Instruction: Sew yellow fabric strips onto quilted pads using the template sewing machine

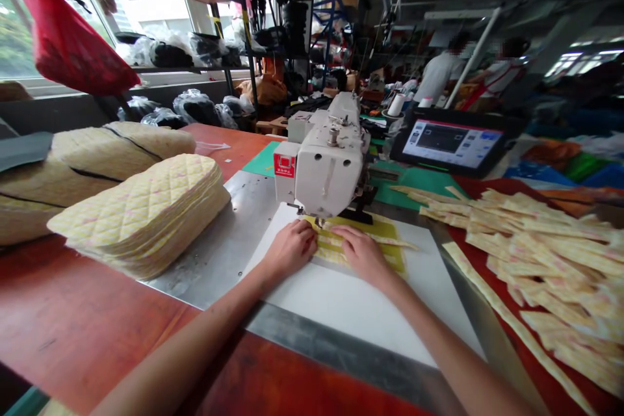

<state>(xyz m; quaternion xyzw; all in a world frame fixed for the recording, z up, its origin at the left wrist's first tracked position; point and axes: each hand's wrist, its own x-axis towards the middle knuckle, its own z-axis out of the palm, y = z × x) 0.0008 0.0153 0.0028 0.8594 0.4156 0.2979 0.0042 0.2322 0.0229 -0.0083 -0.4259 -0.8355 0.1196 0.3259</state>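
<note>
A white sewing machine head (329,172) stands over a white template sheet (312,292) with a yellow-green panel (392,229) in it. A narrow pale-yellow patterned fabric strip (390,240) lies across the panel under the needle area. My left hand (294,247) is left of the needle, its fingers curled and closed at the strip's left end; its fingertips are partly hidden. My right hand (363,252) is right of the needle, open, with fingers stretched over the strip and pressing it down. Both hands are close to the presser foot (320,222).
A stack of quilted yellow pads (141,214) stands on the left, beside a tied bundle (107,149). Many loose fabric strips (541,260) are heaped on the right. A lit control screen (453,143) stands behind them. Two people (441,75) are in the background.
</note>
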